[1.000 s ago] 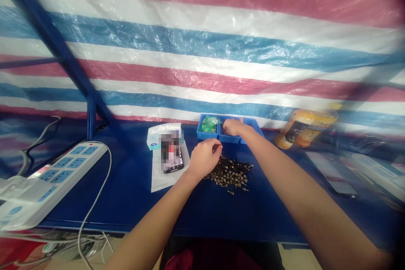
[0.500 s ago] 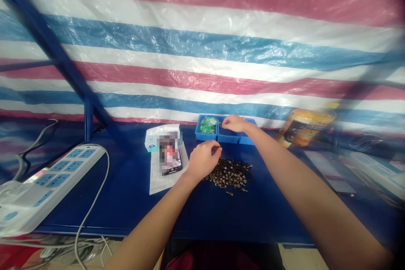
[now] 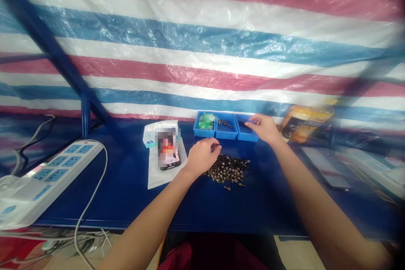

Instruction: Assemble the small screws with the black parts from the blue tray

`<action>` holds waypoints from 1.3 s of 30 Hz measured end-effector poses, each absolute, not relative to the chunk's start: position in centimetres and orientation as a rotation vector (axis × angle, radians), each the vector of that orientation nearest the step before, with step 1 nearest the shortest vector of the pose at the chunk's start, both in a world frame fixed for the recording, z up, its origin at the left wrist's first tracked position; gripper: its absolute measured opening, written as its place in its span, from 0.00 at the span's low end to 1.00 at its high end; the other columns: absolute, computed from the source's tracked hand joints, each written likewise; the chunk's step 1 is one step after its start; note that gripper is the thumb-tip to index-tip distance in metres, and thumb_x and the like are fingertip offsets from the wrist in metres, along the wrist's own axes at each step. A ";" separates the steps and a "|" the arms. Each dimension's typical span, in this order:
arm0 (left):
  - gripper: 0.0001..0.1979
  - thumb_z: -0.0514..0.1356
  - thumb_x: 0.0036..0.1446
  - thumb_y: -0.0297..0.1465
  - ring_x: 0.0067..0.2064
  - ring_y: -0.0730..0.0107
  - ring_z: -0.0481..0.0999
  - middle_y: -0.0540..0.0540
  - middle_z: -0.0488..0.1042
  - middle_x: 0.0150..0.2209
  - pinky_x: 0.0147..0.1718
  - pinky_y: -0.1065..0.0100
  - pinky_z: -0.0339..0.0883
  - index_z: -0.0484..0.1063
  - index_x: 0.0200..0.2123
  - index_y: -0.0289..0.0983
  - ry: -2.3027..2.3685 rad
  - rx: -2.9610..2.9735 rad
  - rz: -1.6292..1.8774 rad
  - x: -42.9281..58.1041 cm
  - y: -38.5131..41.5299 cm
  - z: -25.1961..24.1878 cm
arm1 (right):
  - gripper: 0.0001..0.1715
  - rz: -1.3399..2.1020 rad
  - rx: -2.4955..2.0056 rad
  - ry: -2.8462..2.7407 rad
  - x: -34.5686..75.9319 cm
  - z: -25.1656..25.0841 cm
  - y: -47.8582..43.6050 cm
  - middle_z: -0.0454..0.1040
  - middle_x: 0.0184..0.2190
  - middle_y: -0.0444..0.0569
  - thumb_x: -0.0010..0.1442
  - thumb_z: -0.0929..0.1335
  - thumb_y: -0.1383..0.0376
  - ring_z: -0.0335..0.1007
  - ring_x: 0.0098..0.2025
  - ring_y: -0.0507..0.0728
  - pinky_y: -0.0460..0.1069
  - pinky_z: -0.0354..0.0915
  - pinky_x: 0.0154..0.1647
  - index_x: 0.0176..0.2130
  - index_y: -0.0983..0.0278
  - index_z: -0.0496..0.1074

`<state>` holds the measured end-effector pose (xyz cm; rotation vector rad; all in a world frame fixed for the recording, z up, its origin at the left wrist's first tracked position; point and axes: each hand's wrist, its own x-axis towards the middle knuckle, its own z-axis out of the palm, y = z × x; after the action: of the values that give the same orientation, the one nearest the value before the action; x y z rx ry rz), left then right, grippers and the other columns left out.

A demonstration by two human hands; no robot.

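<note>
Three blue bins (image 3: 227, 135) stand beyond the heaped screws (image 3: 228, 171). My hands are apart, left hand (image 3: 201, 155) curled beside the heap, right hand (image 3: 266, 128) at the right bin (image 3: 247, 136) (whether either grips anything, I can't tell). Catching its rim could tip it. The screws' long axes point every way.

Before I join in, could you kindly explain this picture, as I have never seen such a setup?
There is no machine: the view comes from a camera on a person's head, looking forward and down. On the dark blue table lies a heap of small metal screws, with the bare left hand at its left side. The bare right hand is at the rightmost of three blue plastic bins; the leftmost holds a green plastic packet. Whether either hand holds anything is unclear.
</note>
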<state>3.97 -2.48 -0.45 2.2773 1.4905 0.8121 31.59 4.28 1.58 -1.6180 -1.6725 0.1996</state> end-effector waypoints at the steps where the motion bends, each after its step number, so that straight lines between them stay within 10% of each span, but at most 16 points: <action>1: 0.10 0.54 0.65 0.37 0.41 0.63 0.78 0.51 0.80 0.41 0.36 0.67 0.66 0.75 0.42 0.46 1.507 2.287 0.787 3.9 -2.5 -0.4 | 0.17 0.264 -1.589 -1.693 31.3 1.3 3.3 0.75 0.29 0.47 0.54 0.72 0.52 0.70 0.32 0.57 0.52 0.64 0.36 0.36 0.63 0.77; 12: 0.14 0.51 0.65 0.37 0.43 0.57 0.77 0.45 0.78 0.44 0.41 0.62 0.68 0.76 0.45 0.45 1.763 2.259 0.504 3.3 -1.9 -1.6 | 0.14 0.935 -1.375 -2.158 28.5 -0.4 -3.3 0.78 0.36 0.48 0.59 0.70 0.55 0.71 0.36 0.56 0.51 0.65 0.37 0.39 0.60 0.80; 39: 0.15 0.49 0.65 0.39 0.44 0.57 0.77 0.46 0.78 0.45 0.39 0.62 0.68 0.75 0.45 0.44 1.719 2.286 0.512 3.8 -2.3 -1.5 | 0.10 0.515 -1.300 -2.279 25.8 -2.2 -2.9 0.78 0.35 0.47 0.62 0.69 0.58 0.73 0.38 0.57 0.52 0.65 0.43 0.37 0.56 0.82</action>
<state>3.77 -2.32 -1.53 2.2865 1.7187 0.5123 25.78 -2.86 -2.24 -1.3001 -2.2791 0.5148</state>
